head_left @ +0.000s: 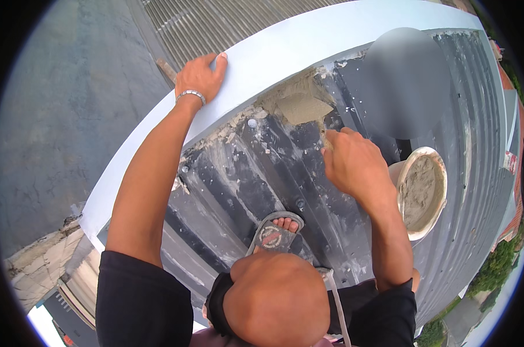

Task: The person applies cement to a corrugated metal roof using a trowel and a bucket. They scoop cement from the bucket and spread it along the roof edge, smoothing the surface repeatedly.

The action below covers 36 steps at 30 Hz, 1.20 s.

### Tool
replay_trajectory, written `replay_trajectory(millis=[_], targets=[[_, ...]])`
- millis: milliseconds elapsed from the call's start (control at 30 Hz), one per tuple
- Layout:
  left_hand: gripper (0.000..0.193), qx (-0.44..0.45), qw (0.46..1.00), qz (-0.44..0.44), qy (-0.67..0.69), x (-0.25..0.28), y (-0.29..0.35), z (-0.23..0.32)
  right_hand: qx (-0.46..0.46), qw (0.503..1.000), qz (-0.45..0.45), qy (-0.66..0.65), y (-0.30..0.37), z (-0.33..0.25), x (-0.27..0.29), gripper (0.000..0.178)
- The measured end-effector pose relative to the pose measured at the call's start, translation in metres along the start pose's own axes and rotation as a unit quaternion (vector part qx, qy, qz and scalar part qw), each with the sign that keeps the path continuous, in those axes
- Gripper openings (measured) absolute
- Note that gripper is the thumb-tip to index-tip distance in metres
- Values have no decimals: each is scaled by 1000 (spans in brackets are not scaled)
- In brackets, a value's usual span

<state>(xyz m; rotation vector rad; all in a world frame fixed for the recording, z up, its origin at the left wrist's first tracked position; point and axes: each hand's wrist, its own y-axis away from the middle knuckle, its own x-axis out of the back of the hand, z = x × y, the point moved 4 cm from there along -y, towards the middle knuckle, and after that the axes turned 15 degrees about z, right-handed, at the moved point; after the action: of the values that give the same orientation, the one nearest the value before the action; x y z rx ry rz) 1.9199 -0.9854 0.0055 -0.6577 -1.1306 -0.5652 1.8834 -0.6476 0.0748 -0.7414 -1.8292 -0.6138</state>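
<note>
My right hand (354, 162) is closed round the handle of a trowel (304, 109). Its mortar-coated blade lies against wet grey mortar (278, 99) at the joint where the dark ribbed metal roof (233, 188) meets a white parapet wall (285, 49). Over the top of that wall, my left hand (201, 75) grips the far edge with bent fingers; a metal bracelet circles the wrist. Just right of my right forearm stands a whitish bucket (441, 199), its opening tilted toward me and filled with grey mortar (419, 194).
My sandalled foot (279, 228) stands on the roof ribs between several raised bolt heads (252, 123). Beyond the parapet are a grey-blue surface (71, 115) and a corrugated roof (215, 23). A blurred round patch hides part of the roof at upper right. Trees (499, 269) show at far right.
</note>
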Motion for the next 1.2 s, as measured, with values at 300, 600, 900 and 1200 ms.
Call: replay_trajectory(millis=[300, 600, 900, 1200], targets=[[61, 1, 1000, -5, -5, 1, -1, 1, -3, 999, 35, -31, -10, -10, -8, 18], [63, -12, 1000, 21, 10, -3, -4, -4, 2, 1000, 10, -9, -15, -15, -4, 16], [60, 5, 1000, -5, -2, 1, 0, 4, -36, 998, -33, -31, -19, -19, -13, 18], [60, 7, 1000, -19, -5, -3, -4, 3, 11, 998, -69, 3, -5, -31, -25, 16]])
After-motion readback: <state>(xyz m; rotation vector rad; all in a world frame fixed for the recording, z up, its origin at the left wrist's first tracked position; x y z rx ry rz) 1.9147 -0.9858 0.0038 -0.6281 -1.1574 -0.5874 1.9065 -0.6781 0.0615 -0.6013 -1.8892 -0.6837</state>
